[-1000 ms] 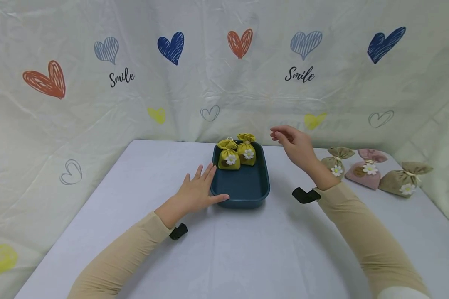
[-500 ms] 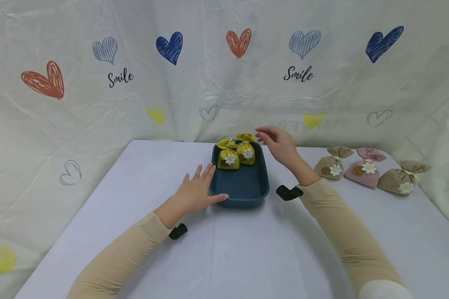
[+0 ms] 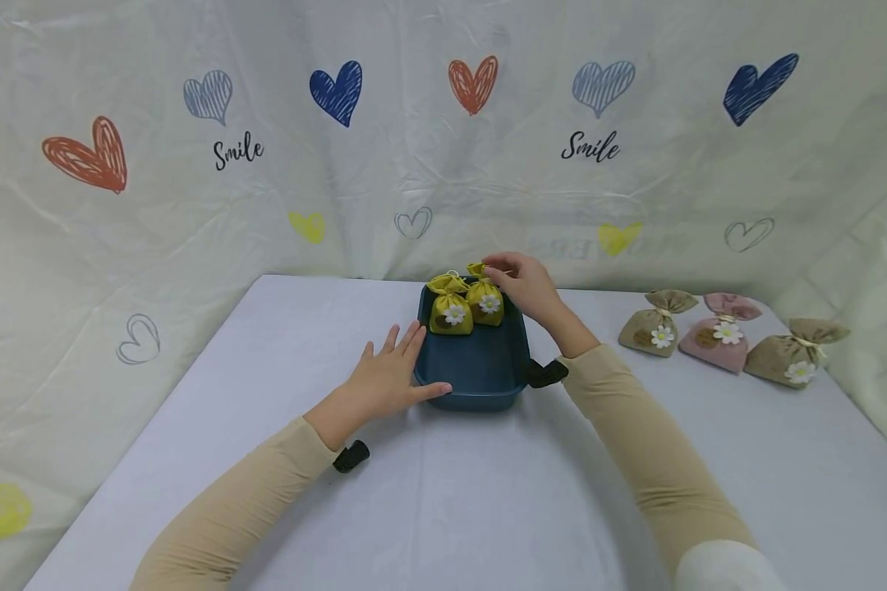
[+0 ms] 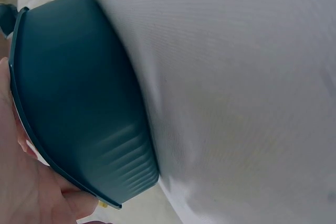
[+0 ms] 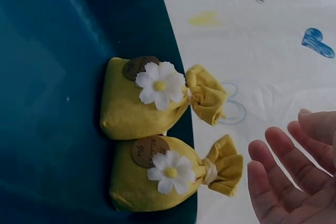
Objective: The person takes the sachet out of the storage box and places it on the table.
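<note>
A dark teal tray [image 3: 473,365] stands on the white table with two yellow drawstring sachets inside at its far end. Each sachet bears a white flower and a brown round tag. My left hand [image 3: 384,384] rests on the tray's left rim, its fingers spread and straight. Over the tray's far right corner, my right hand [image 3: 526,286] is beside the gathered top of the right yellow sachet [image 5: 152,177]. In the right wrist view a small gap separates its loosely bent fingers from that top. The left yellow sachet [image 3: 451,313] leans close against the other one.
On the right side of the table stand two beige sachets, the left one [image 3: 652,328] and the right one [image 3: 787,359], with a pink sachet [image 3: 717,341] between them. A white curtain [image 3: 503,189] printed with hearts hangs behind the table.
My right hand has moved left, from beside the tray to the top of the right yellow sachet. My left hand and the tray have stayed in place.
</note>
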### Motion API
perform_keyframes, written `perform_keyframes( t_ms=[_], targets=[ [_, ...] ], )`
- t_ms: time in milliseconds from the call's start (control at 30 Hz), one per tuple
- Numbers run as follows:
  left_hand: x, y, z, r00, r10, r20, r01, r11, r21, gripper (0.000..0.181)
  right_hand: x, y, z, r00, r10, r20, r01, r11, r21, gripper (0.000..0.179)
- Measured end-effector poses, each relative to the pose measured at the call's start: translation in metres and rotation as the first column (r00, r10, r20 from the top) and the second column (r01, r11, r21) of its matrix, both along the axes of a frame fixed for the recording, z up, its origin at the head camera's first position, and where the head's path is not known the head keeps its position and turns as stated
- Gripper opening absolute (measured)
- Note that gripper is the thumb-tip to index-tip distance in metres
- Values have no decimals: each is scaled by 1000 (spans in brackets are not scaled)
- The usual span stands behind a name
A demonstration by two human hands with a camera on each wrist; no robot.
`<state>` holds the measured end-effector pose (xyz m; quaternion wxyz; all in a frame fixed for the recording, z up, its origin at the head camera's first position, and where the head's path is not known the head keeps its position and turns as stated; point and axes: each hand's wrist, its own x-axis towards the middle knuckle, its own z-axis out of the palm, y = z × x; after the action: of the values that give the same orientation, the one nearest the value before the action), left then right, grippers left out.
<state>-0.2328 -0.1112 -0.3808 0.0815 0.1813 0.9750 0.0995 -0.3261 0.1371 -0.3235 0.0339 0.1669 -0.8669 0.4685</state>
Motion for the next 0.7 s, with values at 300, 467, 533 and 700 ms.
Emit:
perform_keyframes(
  t_ms=[300,467,533,700],
  targets=[
    [-1,0,1,1000,4,0,-4,1000,-3,111,-6,-11,-7,999,12,39,-12,1000,13,36],
    [-1,0,1,1000,3,4,-3,1000,-11,111,-10,-17,-8,998,-1,56,-2,999,51,35],
    [-1,1,1,1000,5,5,-5,1000,-11,111,-12,-20,-8,997,-6,75,1,997,72,36],
    [-1,1,2,1000,3,8,-3,1000,-10,111,-16,-26,-7,993,-13,117,-2,992,127,39]
  ],
)
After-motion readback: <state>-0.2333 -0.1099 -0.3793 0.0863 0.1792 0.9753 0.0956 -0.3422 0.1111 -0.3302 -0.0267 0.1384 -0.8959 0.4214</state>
